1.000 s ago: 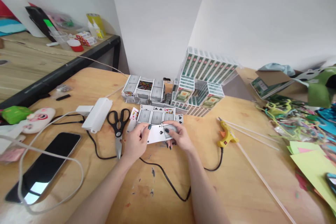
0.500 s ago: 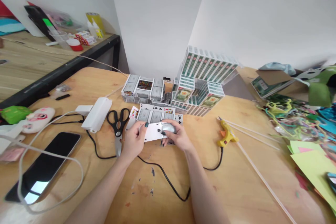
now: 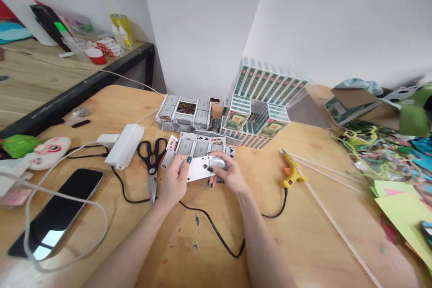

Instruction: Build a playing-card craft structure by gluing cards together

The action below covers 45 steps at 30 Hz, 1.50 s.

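Observation:
My left hand [image 3: 175, 179] pinches the left end of a playing card [image 3: 198, 169], a spade card lying face up between both hands. At its other end my right hand [image 3: 230, 173] grips the card, whose end curls over to show a grey patterned back [image 3: 218, 162]. Just behind the hands lies a flat panel of joined playing cards [image 3: 194, 147], some face down and some face up. Beyond it stands a box-like structure built of cards [image 3: 185, 114]. My fingers hide part of the panel's front edge.
Green-and-white card boxes [image 3: 266, 94] are stacked behind, right of centre. A yellow glue gun [image 3: 293, 172] with glue sticks [image 3: 337, 222] lies to the right. Black scissors [image 3: 152, 157], a white power adapter [image 3: 124, 146] and a phone [image 3: 57, 211] lie left. A black cord [image 3: 209, 220] crosses in front.
The card has tilted a little, its right end rising, and my left hand has shifted slightly right. Both hands keep their hold on it.

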Each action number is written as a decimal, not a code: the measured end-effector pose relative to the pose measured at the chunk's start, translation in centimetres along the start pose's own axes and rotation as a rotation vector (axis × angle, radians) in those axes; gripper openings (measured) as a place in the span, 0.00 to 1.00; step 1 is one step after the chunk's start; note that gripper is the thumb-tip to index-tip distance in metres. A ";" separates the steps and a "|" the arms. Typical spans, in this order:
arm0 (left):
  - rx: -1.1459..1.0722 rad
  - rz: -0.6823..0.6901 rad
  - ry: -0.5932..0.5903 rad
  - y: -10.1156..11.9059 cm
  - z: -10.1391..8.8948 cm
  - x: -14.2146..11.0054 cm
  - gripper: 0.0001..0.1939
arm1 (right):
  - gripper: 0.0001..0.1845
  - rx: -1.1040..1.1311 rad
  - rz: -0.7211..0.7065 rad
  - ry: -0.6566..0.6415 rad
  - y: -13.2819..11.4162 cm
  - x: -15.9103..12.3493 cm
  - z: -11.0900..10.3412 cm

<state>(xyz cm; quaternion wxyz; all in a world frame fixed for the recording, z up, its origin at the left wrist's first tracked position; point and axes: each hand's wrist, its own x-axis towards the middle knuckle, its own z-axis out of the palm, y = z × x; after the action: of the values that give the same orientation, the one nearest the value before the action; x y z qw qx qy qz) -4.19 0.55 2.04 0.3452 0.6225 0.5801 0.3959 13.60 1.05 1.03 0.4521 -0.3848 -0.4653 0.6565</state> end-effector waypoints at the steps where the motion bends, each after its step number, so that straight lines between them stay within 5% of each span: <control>1: 0.008 0.007 0.005 0.0 0.0 0.0 0.11 | 0.22 -0.006 -0.002 0.008 0.0 0.0 0.1; 17: 0.066 0.194 0.200 0.6 0.0 -0.6 0.07 | 0.18 -0.042 -0.045 0.018 -1.6 0.1 1.3; 27: -0.120 0.077 0.116 0.7 -0.2 -0.4 0.09 | 0.18 -0.043 -0.053 -0.026 -2.7 -0.4 1.1; 45: 0.038 0.137 0.253 1.0 0.2 -0.7 0.08 | 0.15 -0.082 -0.019 0.070 -2.4 0.1 1.9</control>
<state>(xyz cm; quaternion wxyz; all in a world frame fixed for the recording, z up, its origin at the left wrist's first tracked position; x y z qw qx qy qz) -3.55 -0.27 2.73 0.2296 0.6122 0.5828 0.4826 12.36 0.97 3.89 0.4583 -0.4214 -0.4792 0.6186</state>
